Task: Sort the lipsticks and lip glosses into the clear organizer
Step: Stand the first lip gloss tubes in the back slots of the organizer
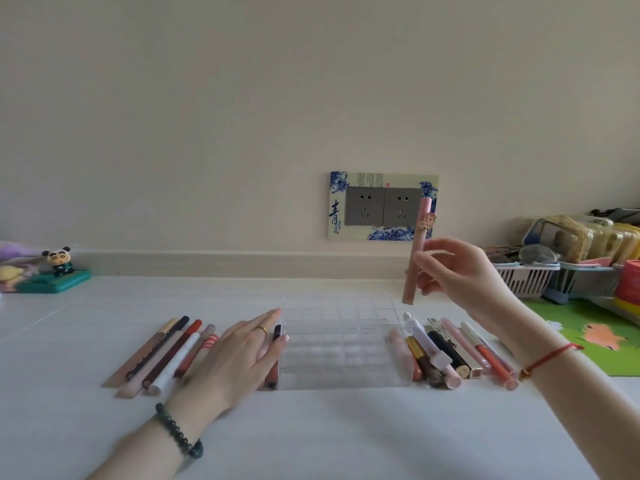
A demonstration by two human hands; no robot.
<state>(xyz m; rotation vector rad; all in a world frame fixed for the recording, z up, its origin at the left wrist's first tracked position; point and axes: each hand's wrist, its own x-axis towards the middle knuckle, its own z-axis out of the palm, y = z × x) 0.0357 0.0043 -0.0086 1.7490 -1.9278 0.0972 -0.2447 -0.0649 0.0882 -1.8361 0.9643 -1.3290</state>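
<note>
Seen from the head view, a clear gridded plastic organizer [337, 341] lies flat mid-bench on the white bench [329, 427]. The right hand [460, 271] has its fingers [433, 258] curled round a pale pink lip gloss tube [417, 251], which it holds nearly upright above the organizer's far right corner. The left hand [239, 355] lies flat with its fingers straight on the left row of lipsticks [166, 355], beside the organizer's left edge. A right row of lipsticks and glosses [453, 351] lies just beside its right edge.

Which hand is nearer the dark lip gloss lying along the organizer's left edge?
Left. The left hand lies right over the dark lip gloss; the right hand is raised across the organizer, at its right edge, holding a pink tube.
</note>
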